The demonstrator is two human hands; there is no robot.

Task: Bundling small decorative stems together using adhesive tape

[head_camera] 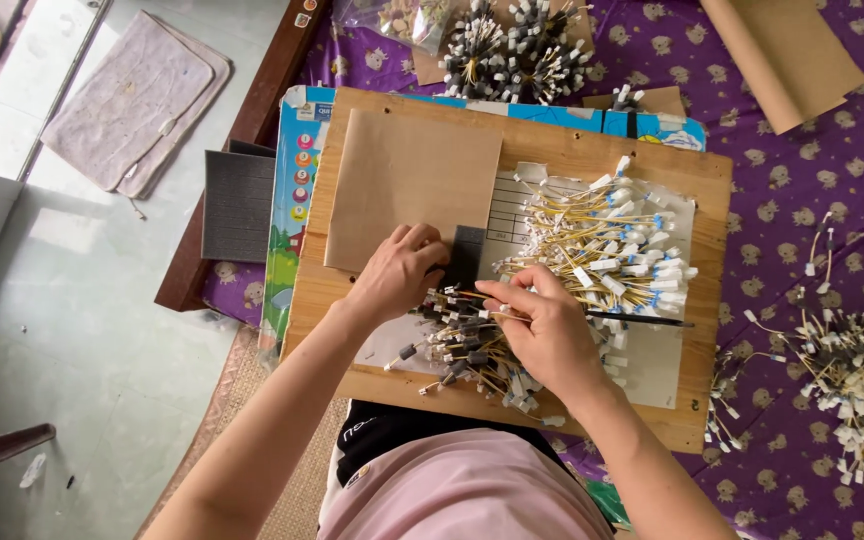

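Both hands (pixel 472 300) curled over wire leads (pixel 462 345)

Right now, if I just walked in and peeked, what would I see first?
Probably the big tangle of yellow wires with white plugs heaped on the right side of the wooden board, with two hands working just in front of it. The right hand pinches a thin black stick, and the left hand presses on a small dark pad. All around lies a purple patterned cloth with more wire bundles.
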